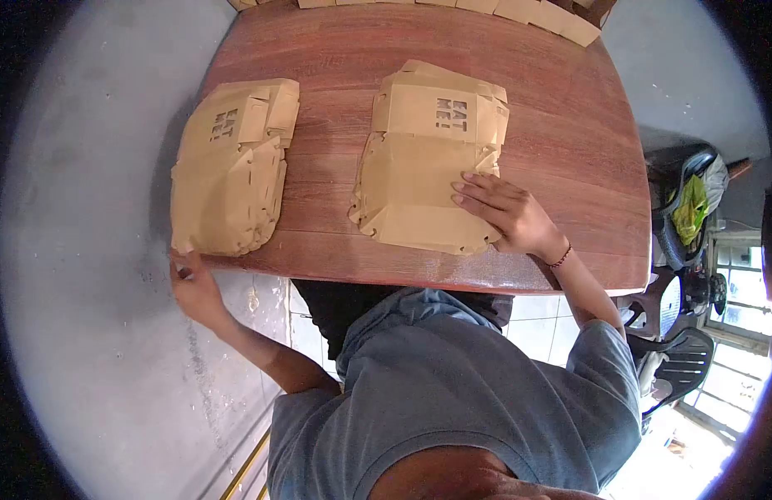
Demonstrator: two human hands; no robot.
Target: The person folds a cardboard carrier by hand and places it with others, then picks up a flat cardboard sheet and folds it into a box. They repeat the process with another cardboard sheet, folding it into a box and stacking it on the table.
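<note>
Two stacks of flat brown cardboard box blanks lie on the wooden table, their top sheets marked "EAT ME!". At the near left corner of the left stack (pixel 223 187), my left hand (pixel 196 292) pinches the edge of a blank between thumb and fingers; how many sheets it grips is hidden. My right hand (pixel 507 215) rests on the near right part of the right stack (pixel 411 179), its fingers stretched flat over the top blank. Slots and notched flaps show along the uneven edges of both stacks.
A row of folded cardboard pieces (pixel 486 7) lines the far edge of the reddish wooden table (pixel 328 125). A grey wall (pixel 94 167) runs close by on the left. Dark plastic chairs (pixel 682 358) and a yellow-green bag (pixel 693 208) are off to the right.
</note>
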